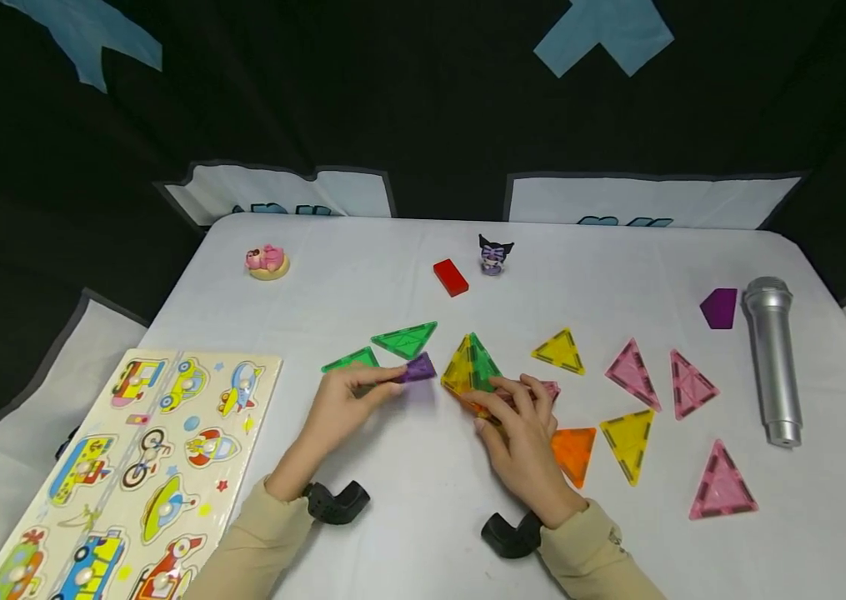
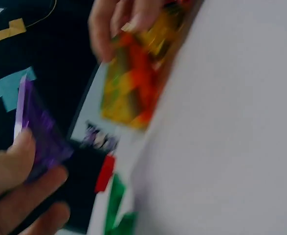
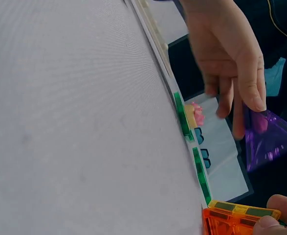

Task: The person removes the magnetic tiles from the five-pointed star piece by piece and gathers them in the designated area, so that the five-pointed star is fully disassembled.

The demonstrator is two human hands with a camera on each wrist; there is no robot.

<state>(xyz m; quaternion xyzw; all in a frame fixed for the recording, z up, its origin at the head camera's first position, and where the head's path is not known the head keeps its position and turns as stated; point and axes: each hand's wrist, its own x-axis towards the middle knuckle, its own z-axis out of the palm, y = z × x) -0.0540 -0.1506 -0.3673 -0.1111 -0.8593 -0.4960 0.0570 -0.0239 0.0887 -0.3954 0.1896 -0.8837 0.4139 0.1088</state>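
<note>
From my distance, I see the white table (image 1: pixel 423 508) first, with the pale puzzle board with vehicle pictures (image 1: pixel 171 429) at its left side. The silver, microphone-shaped cylinder (image 1: pixel 773 367) lies near the right edge. The right hand (image 1: pixel 520 425) has its fingers bent, and its thumb and fingertip pinch the edge of the built shape of yellow, green and orange translucent tiles (image 1: pixel 468 362), which is at the table's middle. The left hand (image 1: pixel 347 406) pinches the purple translucent triangular tile (image 1: pixel 418 368) between thumb and fingers, raised just left of this shape. Pink triangular tiles (image 1: pixel 723 485) lie to the right; the red rectangular block (image 1: pixel 451 277) lies farther back.
</note>
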